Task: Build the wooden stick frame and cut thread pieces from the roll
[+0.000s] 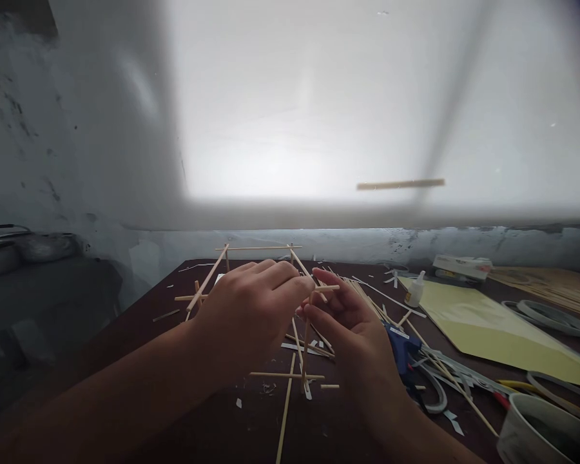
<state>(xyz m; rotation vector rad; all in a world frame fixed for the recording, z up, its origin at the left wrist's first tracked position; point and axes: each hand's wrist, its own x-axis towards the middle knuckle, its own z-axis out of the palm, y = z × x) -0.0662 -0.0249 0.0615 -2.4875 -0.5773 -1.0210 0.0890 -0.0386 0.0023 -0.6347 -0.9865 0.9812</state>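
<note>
A frame of thin wooden sticks (258, 248) stands on the dark table. My left hand (256, 303) reaches over its near side, fingers curled round a horizontal stick (331, 288) whose end pokes out to the right. At that same corner my right hand (360, 328) has its thumb against the top of an upright stick (305, 361), the index finger curved behind the joint. The fingertips partly cover the joint. Below, a loose-looking pair of crossed sticks (286, 412) lies near the foot of the upright.
Right of my hands are a blue glue gun (402, 348), a small white bottle (415, 290), a yellow sheet (493, 322), tape rolls (555, 318) and a white tub (536, 432). Several sticks and paper scraps lie about. A pale wall panel (319, 129) rises behind.
</note>
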